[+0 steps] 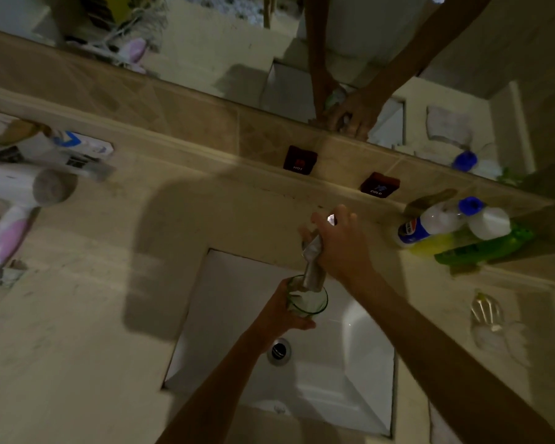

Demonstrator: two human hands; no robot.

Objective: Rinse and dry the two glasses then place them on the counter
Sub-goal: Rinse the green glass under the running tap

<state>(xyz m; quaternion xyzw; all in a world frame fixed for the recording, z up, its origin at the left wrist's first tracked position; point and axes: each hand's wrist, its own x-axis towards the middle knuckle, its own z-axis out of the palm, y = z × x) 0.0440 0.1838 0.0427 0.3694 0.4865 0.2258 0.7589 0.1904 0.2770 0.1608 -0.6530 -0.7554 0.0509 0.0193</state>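
One fragile, slippery glass [308, 299] is gripped by the left hand [284, 315]; a cloth [314, 261] is clenched by the right hand [340, 245].

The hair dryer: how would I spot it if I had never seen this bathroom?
Start at the white sink sunk in the beige counter and look far left, to the picture's edge. There a hair dryer lies by some small boxes. It alone is white with a pink handle and a round grey nozzle.

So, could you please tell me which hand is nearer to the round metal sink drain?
Left. The left hand, gripping the green-rimmed glass, is just above the round metal sink drain; the right hand is farther up, by the faucet.
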